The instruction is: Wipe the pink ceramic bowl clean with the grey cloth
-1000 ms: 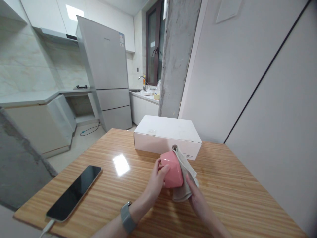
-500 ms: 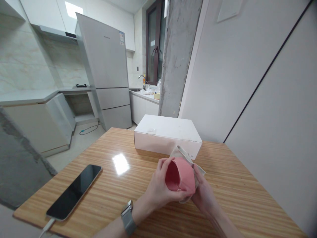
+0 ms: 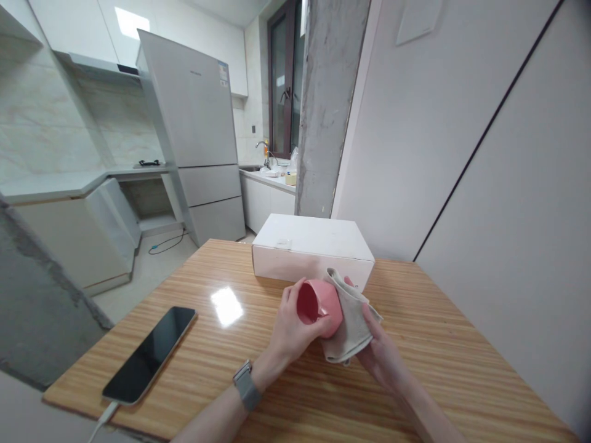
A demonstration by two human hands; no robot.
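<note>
A pink faceted cup (image 3: 329,307) is tilted, its opening facing left toward the camera. My left hand (image 3: 295,326) grips it by the rim, fingers above and thumb below. Against the cup's right side lies a folded grey-beige cloth (image 3: 351,323). My right hand (image 3: 378,344) holds that cloth from the right, with the thumb on its front and the other fingers mostly hidden behind it. Both hands are raised over the wooden table, in front of a white box.
The white box (image 3: 314,243) stands at the back of the wooden table (image 3: 221,357). A black phone (image 3: 150,355) with a white cable (image 3: 104,420) lies at the left. Beyond are a fridge (image 3: 194,111), a sink counter and a white wall on the right.
My left hand and the pink cup have moved slightly left and up. More of the cloth now shows between the cup and my right hand. The view has shifted a little.
</note>
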